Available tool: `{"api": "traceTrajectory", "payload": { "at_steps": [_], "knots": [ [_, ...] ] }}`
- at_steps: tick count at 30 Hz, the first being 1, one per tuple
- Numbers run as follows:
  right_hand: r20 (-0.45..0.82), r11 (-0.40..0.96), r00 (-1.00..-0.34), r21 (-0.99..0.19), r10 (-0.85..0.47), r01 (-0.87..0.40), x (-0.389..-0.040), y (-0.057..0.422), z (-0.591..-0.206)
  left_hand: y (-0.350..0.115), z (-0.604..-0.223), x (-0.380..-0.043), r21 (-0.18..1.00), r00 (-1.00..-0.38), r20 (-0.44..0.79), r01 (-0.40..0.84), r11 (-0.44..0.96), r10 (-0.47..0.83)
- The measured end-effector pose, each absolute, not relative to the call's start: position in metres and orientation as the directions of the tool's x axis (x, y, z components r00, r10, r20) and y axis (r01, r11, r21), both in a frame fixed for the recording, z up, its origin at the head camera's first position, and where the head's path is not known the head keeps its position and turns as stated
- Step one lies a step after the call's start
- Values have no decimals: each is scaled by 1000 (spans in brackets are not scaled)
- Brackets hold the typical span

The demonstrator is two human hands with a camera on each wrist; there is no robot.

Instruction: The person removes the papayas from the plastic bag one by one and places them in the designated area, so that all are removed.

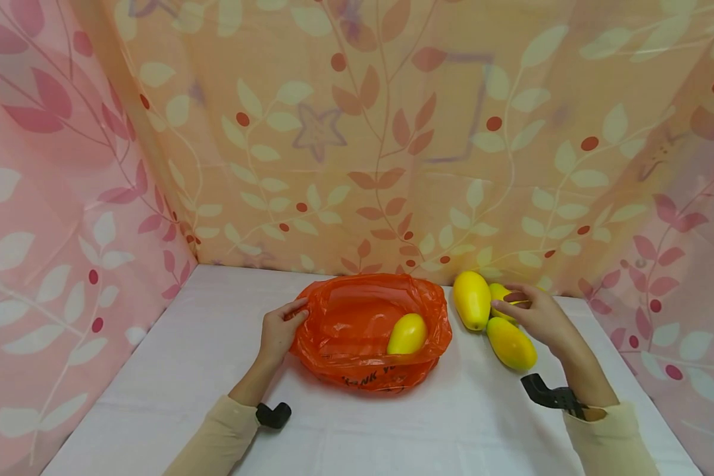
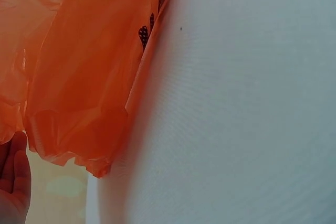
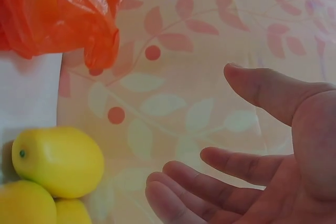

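Note:
A red plastic bag (image 1: 357,370) lies with its mouth spread wide on the table, dark lettering along its front. One yellow mango (image 1: 407,334) sits inside it at the right. My left hand (image 1: 278,334) pinches the bag's left rim between thumb and fingers; in the left wrist view only part of that hand (image 2: 14,182) shows beside the bag (image 2: 79,87). To the right of the bag are a long yellow mango (image 1: 471,301), a front mango (image 1: 512,344) and one partly hidden mango (image 1: 500,294). Above these hovers my right hand (image 1: 535,314), fingers apart and holding nothing.
A white cloth covers the table (image 1: 345,436). Patterned curtains stand close behind it (image 1: 381,165) and along the left (image 1: 65,231) and right sides. Dark camera mounts are strapped to both wrists, the right one (image 1: 550,393) sticking out toward the table.

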State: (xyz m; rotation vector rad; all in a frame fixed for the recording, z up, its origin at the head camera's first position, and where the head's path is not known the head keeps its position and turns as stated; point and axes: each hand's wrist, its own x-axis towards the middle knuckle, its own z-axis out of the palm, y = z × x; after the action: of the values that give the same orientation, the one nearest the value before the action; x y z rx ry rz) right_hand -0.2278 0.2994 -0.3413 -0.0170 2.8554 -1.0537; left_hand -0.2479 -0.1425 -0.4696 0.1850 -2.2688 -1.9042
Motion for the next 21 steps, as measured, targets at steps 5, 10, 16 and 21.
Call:
{"api": "traceTrajectory", "payload": {
  "at_steps": [5,10,16,21],
  "knots": [
    [-67,750,-996,-662,-54,4,-229,288,-337,-142,-470,-248,986,-979,43,9,167,-202],
    [-53,731,-995,-682,-86,-27,-230,278,-335,-142,-471,-249,987,-979,41,9,158,-198],
    [-54,718,-991,-694,-120,-49,-232,267,-337,-142,-470,-248,987,-980,40,9,157,-197],
    [-17,704,-989,-704,-149,-94,-235,254,-336,-142,-470,-248,987,-980,45,13,160,-196]
  ]
}}
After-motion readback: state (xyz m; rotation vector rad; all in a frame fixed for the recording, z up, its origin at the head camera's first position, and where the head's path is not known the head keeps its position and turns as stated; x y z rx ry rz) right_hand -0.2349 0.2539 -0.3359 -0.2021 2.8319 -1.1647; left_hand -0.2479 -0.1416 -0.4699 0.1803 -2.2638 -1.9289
